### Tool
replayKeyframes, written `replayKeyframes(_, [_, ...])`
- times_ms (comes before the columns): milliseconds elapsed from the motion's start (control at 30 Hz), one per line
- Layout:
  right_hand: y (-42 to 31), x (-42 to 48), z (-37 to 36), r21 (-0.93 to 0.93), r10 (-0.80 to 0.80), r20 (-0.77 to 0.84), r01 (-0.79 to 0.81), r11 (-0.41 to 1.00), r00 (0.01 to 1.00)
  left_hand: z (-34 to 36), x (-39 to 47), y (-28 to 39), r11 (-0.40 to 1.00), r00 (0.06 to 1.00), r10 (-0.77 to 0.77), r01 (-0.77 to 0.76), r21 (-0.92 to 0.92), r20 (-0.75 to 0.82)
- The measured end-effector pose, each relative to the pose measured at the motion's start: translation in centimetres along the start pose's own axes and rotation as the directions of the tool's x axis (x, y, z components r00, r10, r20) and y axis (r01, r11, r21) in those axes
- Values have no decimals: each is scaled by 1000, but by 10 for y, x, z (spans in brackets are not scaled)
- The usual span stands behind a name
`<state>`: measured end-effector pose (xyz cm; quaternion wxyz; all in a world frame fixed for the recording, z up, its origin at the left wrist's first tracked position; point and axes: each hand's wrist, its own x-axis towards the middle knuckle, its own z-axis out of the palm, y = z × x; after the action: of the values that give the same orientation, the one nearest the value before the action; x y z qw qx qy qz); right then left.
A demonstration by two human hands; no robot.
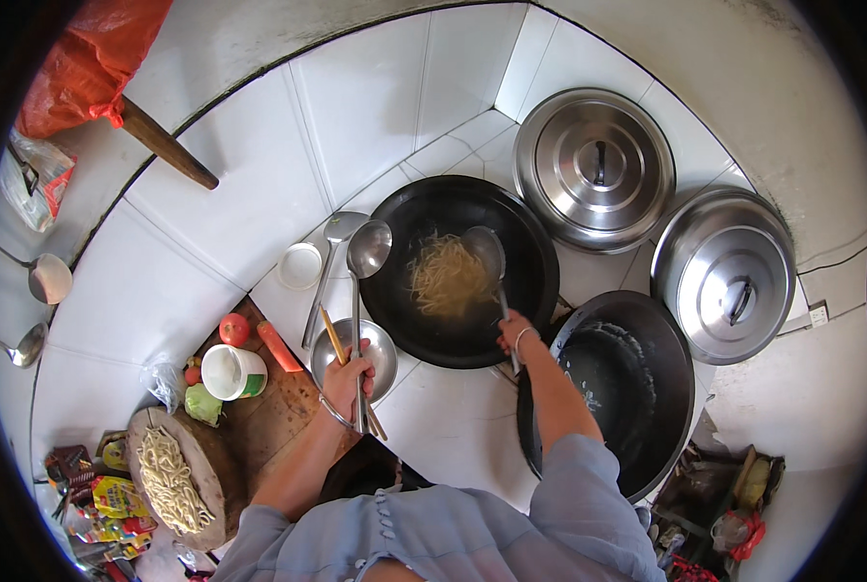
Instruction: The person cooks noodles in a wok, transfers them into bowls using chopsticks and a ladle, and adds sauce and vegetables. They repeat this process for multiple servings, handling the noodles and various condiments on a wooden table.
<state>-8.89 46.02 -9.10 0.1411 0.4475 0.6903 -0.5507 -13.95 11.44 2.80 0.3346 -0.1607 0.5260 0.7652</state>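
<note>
Pale noodles point(444, 276) lie in liquid at the bottom of a large black wok point(397, 211). My right hand point(517, 335) grips the handle of a metal spatula or ladle point(486, 251), whose head touches the noodles' right side. In my left hand point(347, 382) are a steel ladle point(369, 247) and a pair of wooden chopsticks point(333, 336). The ladle's bowl hangs by the wok's left rim. Below that hand stands a steel bowl point(384, 356). Another metal utensil point(320, 298) lies on the tiles beside it.
Two steel lids point(564, 167) point(695, 291) lean at the back right. A second dark wok point(677, 407) sits beneath my right arm. Left are a tomato point(234, 329), a carrot point(279, 348), a white tub point(222, 371) and a round chopping block point(222, 473) bearing noodles point(167, 480).
</note>
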Motion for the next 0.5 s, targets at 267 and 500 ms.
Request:
replayKeyframes(267, [18,-25,79,636,-46,639,-494,593,768,-6,-4,-2,1000,1000,-7,7,24,-18])
replayKeyframes(500, [18,-32,99,692,-249,711,-592,413,657,-13,-11,1,1000,1000,3,-3,-6,-25])
